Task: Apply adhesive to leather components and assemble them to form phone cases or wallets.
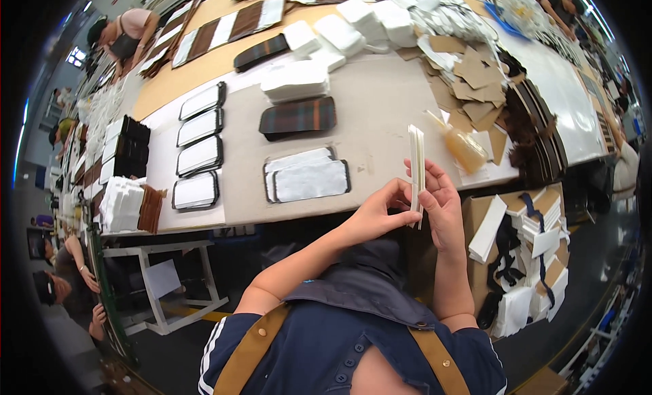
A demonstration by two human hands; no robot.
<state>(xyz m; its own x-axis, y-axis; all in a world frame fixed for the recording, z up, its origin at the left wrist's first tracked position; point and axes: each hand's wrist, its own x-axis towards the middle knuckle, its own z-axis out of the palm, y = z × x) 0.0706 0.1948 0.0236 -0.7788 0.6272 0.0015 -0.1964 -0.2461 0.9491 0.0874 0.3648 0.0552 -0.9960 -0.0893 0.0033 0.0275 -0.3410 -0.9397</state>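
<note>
Both of my hands hold a thin stack of white, cream-edged flat pieces (416, 154) upright and edge-on at the table's near edge. My left hand (388, 203) pinches its lower left side between thumb and fingers. My right hand (440, 203) closes round it from the right, thumb on the near face. Left of my hands lie overlapping white panels with dark edging (312, 179). Beyond them sit a dark plaid stack (299, 116) and a thick white stack (295, 81). A plastic bottle of amber liquid (465, 150) lies tilted to the right of the stack.
A row of dark-edged white stacks (197, 157) runs along the left. Brown cardboard scraps (479, 72) and dark brown strips (536, 130) cover the right. Below right, a carton (477, 203) holds white pieces and dark straps. Other people (129, 35) work around the table.
</note>
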